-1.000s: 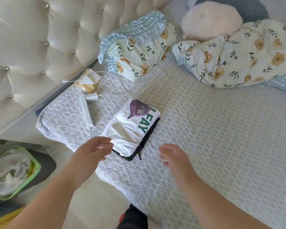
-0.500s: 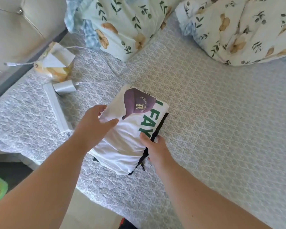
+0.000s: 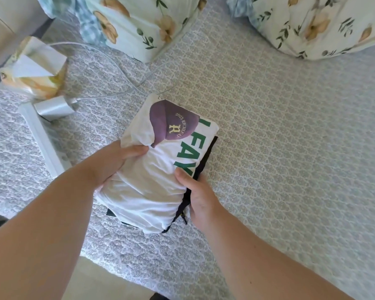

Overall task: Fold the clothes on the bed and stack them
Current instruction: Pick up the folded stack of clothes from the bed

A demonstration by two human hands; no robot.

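Note:
A folded white T-shirt (image 3: 152, 187) with green letters and a purple cap print lies on top of a folded black garment (image 3: 208, 154), whose edge shows along the right and near sides. The stack rests on the grey patterned bedspread (image 3: 290, 148) near the bed's near edge. My left hand (image 3: 110, 163) grips the stack's left side, thumb on top of the white shirt. My right hand (image 3: 199, 195) holds the right side, thumb on the white shirt, fingers under or beside the black edge.
A tissue pack (image 3: 35, 70), a white charger block (image 3: 54, 107) with its cable and a long white bar (image 3: 43, 139) lie left of the stack. Floral pillows (image 3: 139, 20) and a floral duvet (image 3: 325, 24) sit at the far side. The bed edge runs just below the stack.
Both hands reached forward from the bed's edge and took hold of the stack's two sides. The view moved closer to the stack.

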